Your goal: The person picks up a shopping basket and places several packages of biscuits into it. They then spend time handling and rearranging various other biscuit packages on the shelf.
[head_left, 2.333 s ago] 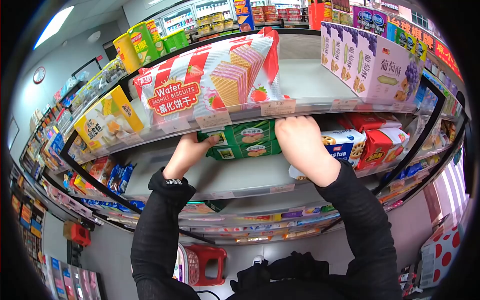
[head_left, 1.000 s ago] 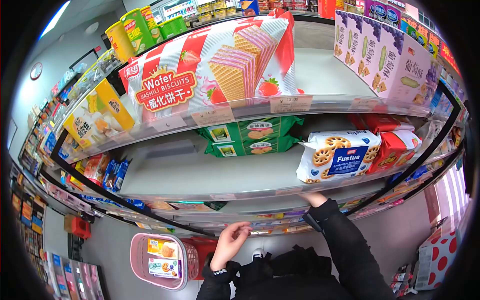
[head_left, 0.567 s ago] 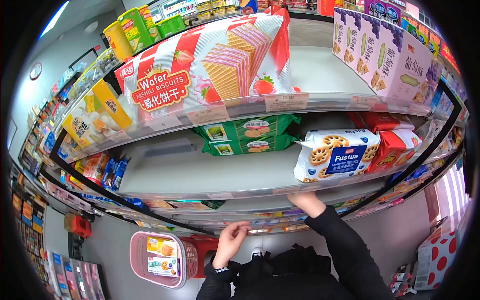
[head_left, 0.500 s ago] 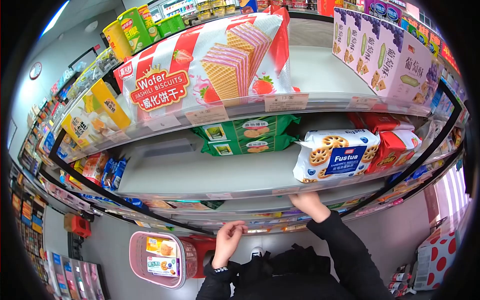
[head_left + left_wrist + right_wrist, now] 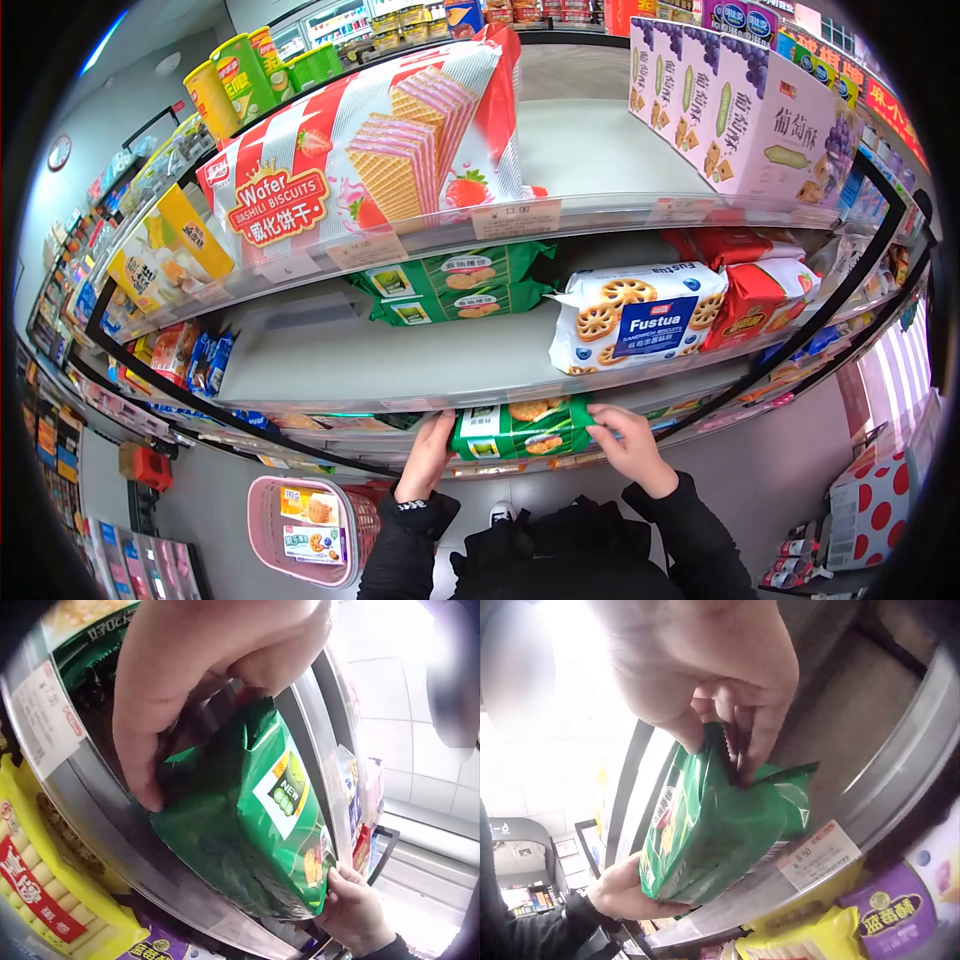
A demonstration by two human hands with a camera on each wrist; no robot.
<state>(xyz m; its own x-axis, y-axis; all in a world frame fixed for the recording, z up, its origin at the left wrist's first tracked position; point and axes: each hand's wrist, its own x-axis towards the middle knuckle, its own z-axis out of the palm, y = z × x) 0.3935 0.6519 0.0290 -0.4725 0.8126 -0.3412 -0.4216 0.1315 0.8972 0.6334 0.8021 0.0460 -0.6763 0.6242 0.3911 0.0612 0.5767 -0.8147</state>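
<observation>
A green biscuit pack (image 5: pixel 520 428) lies level between both hands, low in front of the shelf unit in the head view. My left hand (image 5: pixel 428 455) grips its left end, thumb and fingers curled over the end in the left wrist view. At the other end, my right hand (image 5: pixel 635 455) pinches the crimped wrapper (image 5: pixel 720 746) between thumb and fingers. One shelf higher sit two similar green packs (image 5: pixel 455 285), stacked toward the back. A white-and-blue Fustua biscuit pack (image 5: pixel 640 320) stands to their right, beside a red pack (image 5: pixel 760 305).
On the top shelf are a large wafer bag (image 5: pixel 380 150) and grape biscuit boxes (image 5: pixel 720 110). A pink basket (image 5: pixel 258 530) with boxes inside stands at lower left. Yellow bags (image 5: pixel 810 937) lie on a shelf below the pack. Black posts (image 5: pixel 740 390) frame the unit.
Both hands have left the two green packs on the upper shelf and come down. The right hand reached under the shelf edge; a green pack is now held between both hands.
</observation>
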